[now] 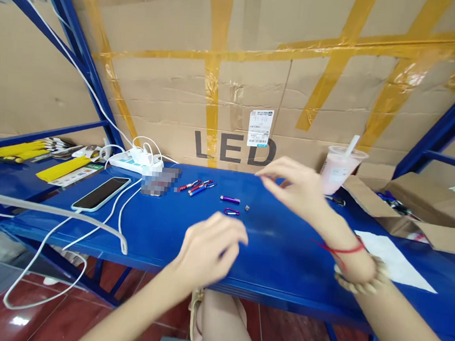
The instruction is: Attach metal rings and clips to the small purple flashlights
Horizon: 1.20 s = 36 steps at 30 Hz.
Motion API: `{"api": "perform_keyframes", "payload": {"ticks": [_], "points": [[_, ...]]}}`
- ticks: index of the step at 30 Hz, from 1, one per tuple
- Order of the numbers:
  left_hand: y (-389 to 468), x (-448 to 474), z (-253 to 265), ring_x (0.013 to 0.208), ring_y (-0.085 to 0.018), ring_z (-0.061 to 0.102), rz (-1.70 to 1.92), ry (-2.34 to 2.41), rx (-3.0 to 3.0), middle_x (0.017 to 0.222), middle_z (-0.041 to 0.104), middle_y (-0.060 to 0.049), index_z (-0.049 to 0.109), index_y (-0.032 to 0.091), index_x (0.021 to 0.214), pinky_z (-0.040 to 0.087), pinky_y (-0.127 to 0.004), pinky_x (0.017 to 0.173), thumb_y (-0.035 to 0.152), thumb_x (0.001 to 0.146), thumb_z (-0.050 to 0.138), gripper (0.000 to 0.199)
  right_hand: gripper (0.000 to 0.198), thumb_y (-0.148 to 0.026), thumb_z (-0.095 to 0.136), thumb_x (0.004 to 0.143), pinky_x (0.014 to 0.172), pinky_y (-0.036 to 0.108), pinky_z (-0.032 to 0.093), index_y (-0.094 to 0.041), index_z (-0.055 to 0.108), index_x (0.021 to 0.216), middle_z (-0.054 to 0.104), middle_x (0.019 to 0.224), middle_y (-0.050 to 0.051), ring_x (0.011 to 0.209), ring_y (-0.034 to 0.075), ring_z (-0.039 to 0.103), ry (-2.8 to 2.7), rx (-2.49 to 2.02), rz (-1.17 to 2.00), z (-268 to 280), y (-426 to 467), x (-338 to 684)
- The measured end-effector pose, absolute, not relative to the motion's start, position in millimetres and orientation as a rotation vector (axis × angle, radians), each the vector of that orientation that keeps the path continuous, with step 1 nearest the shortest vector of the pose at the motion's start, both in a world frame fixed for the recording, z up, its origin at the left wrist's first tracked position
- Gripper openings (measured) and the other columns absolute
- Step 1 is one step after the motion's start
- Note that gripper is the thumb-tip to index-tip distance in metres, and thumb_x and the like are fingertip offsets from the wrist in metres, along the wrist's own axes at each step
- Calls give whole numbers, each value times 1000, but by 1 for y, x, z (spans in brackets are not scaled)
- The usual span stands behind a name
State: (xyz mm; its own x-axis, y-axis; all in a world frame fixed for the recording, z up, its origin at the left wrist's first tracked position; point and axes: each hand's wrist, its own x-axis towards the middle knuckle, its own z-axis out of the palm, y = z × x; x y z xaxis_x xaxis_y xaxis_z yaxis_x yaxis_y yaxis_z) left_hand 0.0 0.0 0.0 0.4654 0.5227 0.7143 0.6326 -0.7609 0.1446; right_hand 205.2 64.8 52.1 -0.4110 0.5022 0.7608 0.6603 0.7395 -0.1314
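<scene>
A: Where does the purple flashlight (230,199) lie?

B: It lies flat on the blue surface (283,259), between the two hands. A purple carabiner clip (231,211) lies just beside it, nearer the person, and a small metal part (247,208) sits to the right of both.

A: State of the left hand (211,250)?

B: It hovers over the near edge of the surface, fingers curled loosely inward. Motion blur hides whether it grips anything.

A: And the right hand (293,183)?

B: It is raised above the surface, right of the flashlight. Thumb and forefinger are pinched close together; whether anything sits between them cannot be told.

A: Surroundings?

B: Red and blue flashlights (197,186) lie to the left, then a phone (102,193) and a power strip (135,161). A pink drink cup (340,169) stands behind the right hand, against a cardboard box (259,62) marked LED.
</scene>
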Motion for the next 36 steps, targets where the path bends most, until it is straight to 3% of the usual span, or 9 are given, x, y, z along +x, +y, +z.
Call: {"api": "perform_keyframes", "payload": {"ticks": [3,7,10,15,20,25,32,36], "points": [[62,0,-3,95,-12,45,-991,-1140,-2647,103,51,3,54,24,100,39,-24,83,22,87,42,18,13,-21,53,82,61,15,34,-23,63,91,54,90,-5,72,3,49,-2314,-1127,-131,27,92,197],[133,-5,-14,105,-18,41,-554,-1276,-2897,110,45,-4,45,22,118,35,-30,92,37,83,50,38,18,-35,55,82,60,16,31,-29,61,98,53,96,-6,79,5,51,-2409,-1351,-4,0,113,199],[149,-9,-23,104,-18,42,-471,-1411,-3018,107,45,-5,49,19,109,35,-30,91,32,85,48,27,19,-41,54,83,59,16,29,-31,62,97,53,95,-6,80,5,51,-2422,-1430,40,-7,111,202],[146,-13,-32,93,-14,45,-637,-1371,-3122,96,47,-3,51,19,98,37,-27,84,26,88,44,15,20,-42,51,84,57,15,26,-33,61,99,53,95,-6,78,5,51,-2455,-1440,88,-12,109,201],[147,-16,-34,94,-14,44,-774,-1298,-3136,96,50,-1,51,19,95,35,-27,84,23,89,40,13,21,-43,51,84,57,15,27,-34,60,100,52,96,-7,76,5,50,-2418,-1460,125,-17,112,201],[146,-15,-34,92,-10,48,-1170,-1345,-3220,96,50,0,44,18,99,37,-23,84,20,89,38,12,28,-48,50,83,56,15,28,-33,59,104,52,96,-5,74,4,50,-2359,-1453,106,-25,113,200],[136,-7,-29,91,-9,49,-1423,-1285,-3260,97,50,-3,37,16,103,38,-21,84,22,91,30,15,24,-41,51,85,60,15,30,-35,58,108,49,103,-5,70,2,48,-2431,-1280,102,-29,113,195],[128,-4,-27,91,-9,49,-1417,-1312,-3219,96,51,-2,34,18,104,37,-23,84,27,91,31,16,19,-32,49,87,65,15,31,-32,61,102,50,101,-5,84,4,50,-2467,-1218,114,-30,112,194]]}}
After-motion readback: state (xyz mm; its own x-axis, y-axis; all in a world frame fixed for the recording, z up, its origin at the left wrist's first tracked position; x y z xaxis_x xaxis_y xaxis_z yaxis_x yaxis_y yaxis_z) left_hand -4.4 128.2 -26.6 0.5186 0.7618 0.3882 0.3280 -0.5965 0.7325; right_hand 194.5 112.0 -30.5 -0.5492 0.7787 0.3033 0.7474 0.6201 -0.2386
